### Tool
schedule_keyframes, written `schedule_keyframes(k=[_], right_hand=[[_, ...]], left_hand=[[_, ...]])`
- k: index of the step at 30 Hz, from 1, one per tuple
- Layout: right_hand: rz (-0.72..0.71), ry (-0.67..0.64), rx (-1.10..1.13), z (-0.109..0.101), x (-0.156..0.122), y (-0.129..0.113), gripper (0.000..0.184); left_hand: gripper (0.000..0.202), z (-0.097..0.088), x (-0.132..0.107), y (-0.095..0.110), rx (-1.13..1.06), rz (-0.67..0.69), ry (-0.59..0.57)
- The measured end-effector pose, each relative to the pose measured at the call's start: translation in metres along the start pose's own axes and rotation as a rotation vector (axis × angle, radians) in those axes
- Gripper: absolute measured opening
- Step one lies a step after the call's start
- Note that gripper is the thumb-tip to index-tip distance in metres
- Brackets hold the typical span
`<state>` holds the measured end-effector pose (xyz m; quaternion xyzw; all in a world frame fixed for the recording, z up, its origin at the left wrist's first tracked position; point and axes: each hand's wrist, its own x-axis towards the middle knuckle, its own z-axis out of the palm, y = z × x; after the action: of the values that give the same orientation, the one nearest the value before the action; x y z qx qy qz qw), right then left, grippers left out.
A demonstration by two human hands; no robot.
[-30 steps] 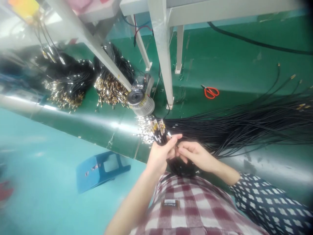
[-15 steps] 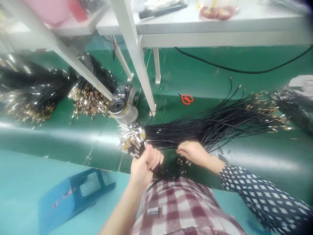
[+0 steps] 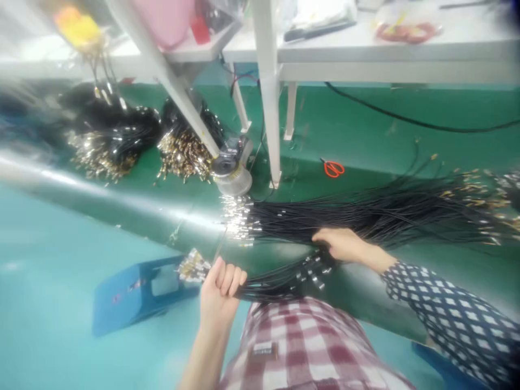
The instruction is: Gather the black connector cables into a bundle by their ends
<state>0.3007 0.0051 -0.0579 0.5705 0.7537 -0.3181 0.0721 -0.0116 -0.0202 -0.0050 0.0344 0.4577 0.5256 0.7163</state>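
My left hand (image 3: 222, 284) is wrapped around one end of a bundle of thin black cables (image 3: 272, 284), just in front of my checked apron (image 3: 300, 346). Pale metal connectors (image 3: 194, 266) poke out past its thumb side. The bundle stretches rightward to my right hand (image 3: 343, 244), whose fingers are closed on the cables near small silvery pieces (image 3: 314, 271); the fingertips are partly hidden. Behind both hands, a larger pile of black cables (image 3: 309, 214) lies along the green surface. Silvery ends (image 3: 238, 216) line its left side, gold ones its right.
Orange-handled scissors (image 3: 333, 168) lie beyond the large pile. A round grey device (image 3: 232, 176) stands by a white table leg (image 3: 268, 97). More cable bundles (image 3: 184, 154) sit at the left. A blue stool (image 3: 122, 300) is at the lower left, and a white tabletop (image 3: 349, 51) runs across the back.
My left hand has moved left and toward me with the bundle, drawing it out straighter. My right hand has moved right and now closes on the cables. The view has shifted left.
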Motion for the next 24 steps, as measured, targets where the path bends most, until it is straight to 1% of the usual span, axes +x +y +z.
schedule_keyframes(k=[3,5,7,9,12,16,19,21,24], right_hand=[[-0.035,-0.067,0.066,-0.003,0.039,-0.035,0.050],[-0.089,-0.151,0.123,-0.002,0.065,-0.059,0.050],[-0.151,-0.261,0.216,0.005,0.087,-0.078,0.051],[-0.206,-0.364,0.328,0.015,0.104,-0.090,0.055],[-0.225,-0.428,0.477,0.026,0.117,-0.096,0.061],[-0.230,-0.430,0.620,0.027,0.118,-0.095,0.063],[-0.238,-0.411,0.668,0.028,0.123,-0.098,0.055],[-0.216,-0.356,0.653,0.035,0.131,-0.106,0.043],[-0.147,-0.192,0.580,0.054,0.142,-0.125,0.024]], left_hand=[[0.055,-0.004,-0.010,-0.006,-0.070,-0.035,-0.024],[0.055,-0.004,-0.012,-0.008,-0.094,-0.071,-0.011],[0.055,-0.006,-0.012,-0.011,-0.114,-0.084,0.013],[0.055,-0.010,-0.010,-0.014,-0.116,-0.089,0.026],[0.054,-0.016,-0.009,-0.017,-0.095,-0.099,0.040],[0.052,-0.021,-0.007,-0.018,-0.103,-0.114,0.076],[0.052,-0.022,-0.006,-0.017,-0.119,-0.149,0.084],[0.051,-0.022,-0.006,-0.017,-0.124,-0.175,0.086],[0.051,-0.020,-0.007,-0.016,-0.124,-0.190,0.094]])
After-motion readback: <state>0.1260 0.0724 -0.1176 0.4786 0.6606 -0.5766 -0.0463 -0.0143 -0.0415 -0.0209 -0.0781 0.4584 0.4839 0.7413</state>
